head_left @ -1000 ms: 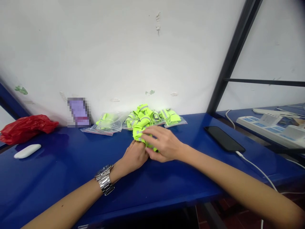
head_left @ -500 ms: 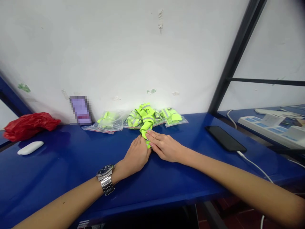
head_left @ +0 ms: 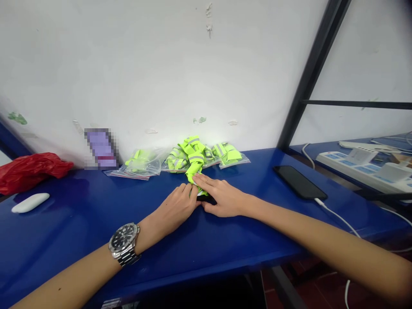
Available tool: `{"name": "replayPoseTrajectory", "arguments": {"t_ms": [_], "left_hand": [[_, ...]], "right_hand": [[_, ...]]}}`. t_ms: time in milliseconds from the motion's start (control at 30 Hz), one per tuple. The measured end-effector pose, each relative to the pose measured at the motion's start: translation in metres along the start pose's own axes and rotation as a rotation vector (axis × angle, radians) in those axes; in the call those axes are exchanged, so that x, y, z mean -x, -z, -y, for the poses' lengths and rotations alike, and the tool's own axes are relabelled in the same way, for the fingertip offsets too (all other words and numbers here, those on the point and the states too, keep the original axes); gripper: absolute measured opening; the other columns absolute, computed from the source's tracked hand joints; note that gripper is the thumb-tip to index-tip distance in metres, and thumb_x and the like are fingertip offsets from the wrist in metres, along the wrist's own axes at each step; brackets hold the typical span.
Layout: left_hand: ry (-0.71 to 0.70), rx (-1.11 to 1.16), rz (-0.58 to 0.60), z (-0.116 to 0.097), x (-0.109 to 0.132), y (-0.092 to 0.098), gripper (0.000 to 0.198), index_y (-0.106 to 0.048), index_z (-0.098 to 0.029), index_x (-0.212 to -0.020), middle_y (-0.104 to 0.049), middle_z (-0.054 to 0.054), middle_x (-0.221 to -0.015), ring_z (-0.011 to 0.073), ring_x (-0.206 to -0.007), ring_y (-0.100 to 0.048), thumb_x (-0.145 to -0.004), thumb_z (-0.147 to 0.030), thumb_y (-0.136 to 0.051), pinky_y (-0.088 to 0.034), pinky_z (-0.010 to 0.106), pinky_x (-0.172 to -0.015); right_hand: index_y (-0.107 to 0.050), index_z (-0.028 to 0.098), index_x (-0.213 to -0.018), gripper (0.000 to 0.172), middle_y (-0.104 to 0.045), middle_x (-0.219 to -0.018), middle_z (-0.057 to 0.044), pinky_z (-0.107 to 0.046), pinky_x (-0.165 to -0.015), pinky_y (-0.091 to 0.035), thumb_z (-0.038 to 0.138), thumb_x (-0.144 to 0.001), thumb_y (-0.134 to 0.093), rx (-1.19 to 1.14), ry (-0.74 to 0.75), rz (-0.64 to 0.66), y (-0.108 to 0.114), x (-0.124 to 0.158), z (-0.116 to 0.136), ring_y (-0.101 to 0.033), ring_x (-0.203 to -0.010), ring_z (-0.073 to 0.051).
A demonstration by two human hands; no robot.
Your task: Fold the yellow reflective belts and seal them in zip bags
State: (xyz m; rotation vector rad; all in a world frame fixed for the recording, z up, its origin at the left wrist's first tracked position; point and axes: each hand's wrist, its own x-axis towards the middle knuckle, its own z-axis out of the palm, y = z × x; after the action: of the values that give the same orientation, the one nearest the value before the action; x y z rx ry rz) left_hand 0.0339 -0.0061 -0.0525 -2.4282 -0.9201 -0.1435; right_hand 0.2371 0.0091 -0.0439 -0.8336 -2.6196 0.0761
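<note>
My left hand [head_left: 176, 207] and my right hand [head_left: 226, 198] meet at the middle of the table, both closed on a neon-yellow reflective strap [head_left: 195, 159] with grey bands. Between the fingers shows a black piece [head_left: 207, 199] at the strap's near end; what exactly it is I cannot tell. From my hands the strap runs back onto a heap of the same strap [head_left: 178, 159] lying over a clear zip bag. Most of the gripped end is hidden under the fingers. A metal watch [head_left: 124, 241] is on my left wrist.
Clear bags with yellow straps lie left [head_left: 138, 162] and right [head_left: 228, 153] of the heap. On the blue table [head_left: 206, 249] are a red plastic bag [head_left: 35, 169], a white case [head_left: 30, 203] and a phone [head_left: 300, 182] on a cable. A blurred screen [head_left: 102, 148] leans on the wall.
A black piece has come into sight between my hands at the strap's end. My left hand has turned and shifted slightly left. The whole view has shifted a little.
</note>
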Motion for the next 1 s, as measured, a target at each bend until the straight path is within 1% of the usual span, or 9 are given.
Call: {"name": "replayPoseTrajectory", "arguments": {"t_ms": [133,233,300,400,533,633,733,867,1000], "left_hand": [[-0.099,-0.057,0.016,0.01,-0.004,-0.002,0.032,-0.054,-0.006,-0.111,-0.056,0.013,-0.093,0.0255,-0.082,-0.053,-0.1,-0.019,-0.027,-0.044,0.04,-0.072],[-0.114,-0.019,-0.007,0.018,-0.005,-0.001,0.031,-0.052,-0.005,-0.115,-0.056,0.013,-0.095,0.0257,-0.085,-0.054,-0.097,-0.014,-0.028,-0.046,0.041,-0.075],[-0.1,0.11,-0.024,0.022,-0.003,0.0,0.029,-0.05,-0.008,-0.116,-0.057,0.013,-0.098,0.025,-0.088,-0.055,-0.098,-0.015,-0.03,-0.048,0.04,-0.078],[-0.061,0.39,-0.064,0.027,0.001,0.001,0.024,-0.048,-0.012,-0.116,-0.057,0.012,-0.102,0.0229,-0.094,-0.055,-0.1,-0.021,-0.033,-0.05,0.038,-0.082],[0.022,0.476,-0.189,0.026,0.004,0.0,0.02,-0.05,-0.015,-0.112,-0.048,0.017,-0.121,0.0269,-0.114,-0.05,-0.098,-0.021,-0.037,-0.048,0.044,-0.094],[0.003,0.528,-0.185,0.023,0.004,0.0,0.021,-0.049,-0.017,-0.115,-0.042,0.017,-0.132,0.0264,-0.121,-0.048,-0.098,-0.024,-0.041,-0.046,0.043,-0.099],[0.052,0.617,-0.164,0.021,0.005,0.002,0.02,-0.049,-0.019,-0.114,-0.051,0.013,-0.124,0.0233,-0.112,-0.055,-0.097,-0.029,-0.045,-0.05,0.038,-0.091],[0.154,0.696,-0.197,0.02,0.005,0.006,0.026,-0.047,-0.022,-0.123,-0.06,0.008,-0.111,0.0197,-0.098,-0.06,-0.097,-0.028,-0.044,-0.049,0.033,-0.082],[0.248,0.71,-0.195,0.019,0.0,0.017,0.016,-0.057,-0.018,-0.102,-0.064,0.005,-0.091,0.0176,-0.081,-0.059,-0.095,-0.025,-0.045,-0.044,0.029,-0.071]], "right_hand": [[-0.017,0.01,-0.152,0.072,-0.03,-0.153,-0.02,-0.048,-0.099,-0.047,0.025,-0.09,-0.05,0.026,0.006,-0.001,-0.003,-0.001,-0.005,-0.034,-0.14,-0.032],[-0.02,0.011,-0.151,0.064,-0.033,-0.152,-0.02,-0.046,-0.09,-0.051,0.018,-0.093,-0.045,0.034,0.008,-0.033,-0.009,-0.003,-0.012,-0.051,-0.128,-0.033],[-0.024,0.013,-0.15,0.059,-0.042,-0.147,-0.02,-0.042,-0.084,-0.052,0.016,-0.094,-0.044,-0.007,0.013,-0.075,-0.012,-0.004,-0.015,-0.063,-0.111,-0.029],[-0.034,0.015,-0.145,0.051,-0.061,-0.129,-0.016,-0.034,-0.075,-0.051,0.017,-0.096,-0.044,-0.099,0.008,-0.146,-0.015,-0.003,-0.014,-0.069,-0.091,-0.024],[-0.04,0.018,-0.143,0.052,-0.07,-0.109,-0.01,-0.026,-0.066,-0.046,0.011,-0.092,-0.045,-0.161,-0.014,-0.19,-0.013,-0.001,-0.007,-0.067,-0.075,-0.018],[-0.039,0.021,-0.144,0.057,-0.072,-0.101,-0.008,-0.024,-0.063,-0.042,0.007,-0.09,-0.046,-0.172,-0.031,-0.182,-0.01,0.001,0.0,-0.063,-0.066,-0.015],[-0.04,0.023,-0.144,0.057,-0.073,-0.089,-0.005,-0.022,-0.058,-0.038,0.008,-0.089,-0.047,-0.198,-0.082,-0.155,-0.006,0.002,0.006,-0.058,-0.058,-0.013],[-0.051,0.017,-0.135,0.045,-0.07,-0.072,-0.002,-0.022,-0.054,-0.034,0.012,-0.09,-0.048,-0.285,-0.15,-0.157,-0.001,0.0,0.014,-0.052,-0.05,-0.012],[-0.065,0.018,-0.118,0.033,-0.072,-0.079,-0.004,-0.023,-0.054,-0.033,0.015,-0.088,-0.051,-0.375,-0.223,-0.233,0.001,-0.004,0.02,-0.05,-0.052,-0.011]]}}
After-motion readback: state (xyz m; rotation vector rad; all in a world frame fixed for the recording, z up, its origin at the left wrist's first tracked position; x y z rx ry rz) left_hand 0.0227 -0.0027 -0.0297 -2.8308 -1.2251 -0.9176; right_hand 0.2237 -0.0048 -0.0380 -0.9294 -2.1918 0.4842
